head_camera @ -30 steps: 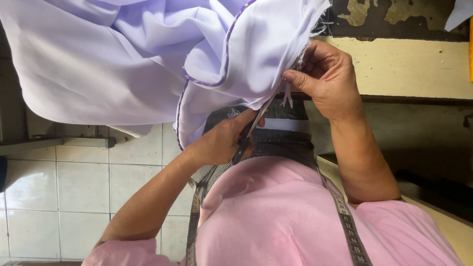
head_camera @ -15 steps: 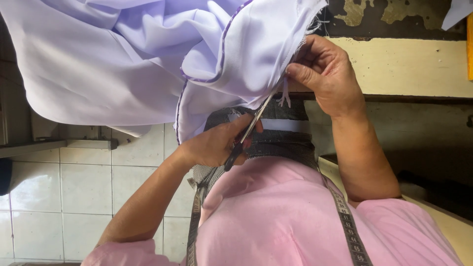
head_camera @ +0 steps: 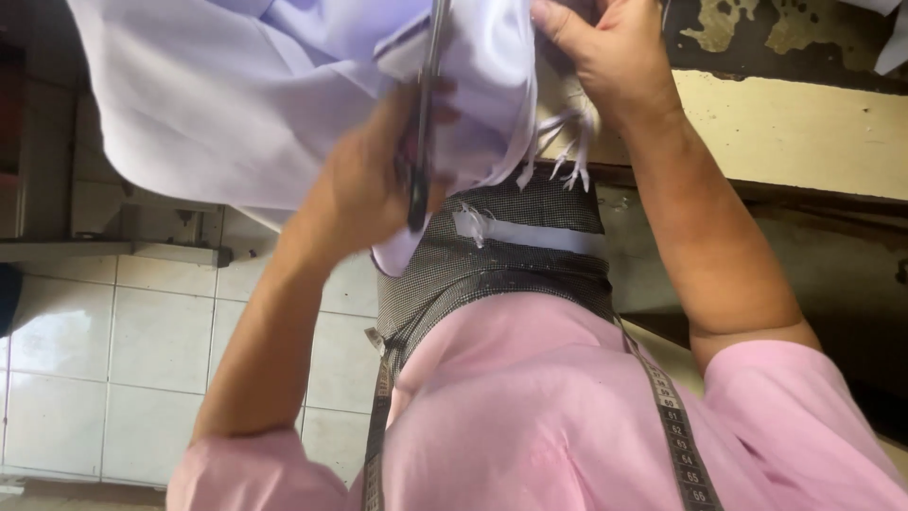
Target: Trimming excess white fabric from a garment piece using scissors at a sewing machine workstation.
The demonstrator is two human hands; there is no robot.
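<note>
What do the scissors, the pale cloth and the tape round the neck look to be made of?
Scissors, in the left hand: probably metal, judging by the thin, dark, rigid blades.
Cloth, gripped by the right hand: a thin, matte woven fabric in pale lilac, with soft folds and frayed threads at its edge.
Tape: a flexible grey strip that drapes over the shirt, so coated fabric or vinyl; I cannot tell which.

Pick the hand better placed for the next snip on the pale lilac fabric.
Left, probably. The left hand already grips the dark-handled metal scissors, blades lying against the pale lilac fabric. The right hand is busy pinching the fabric's frayed edge.
</note>
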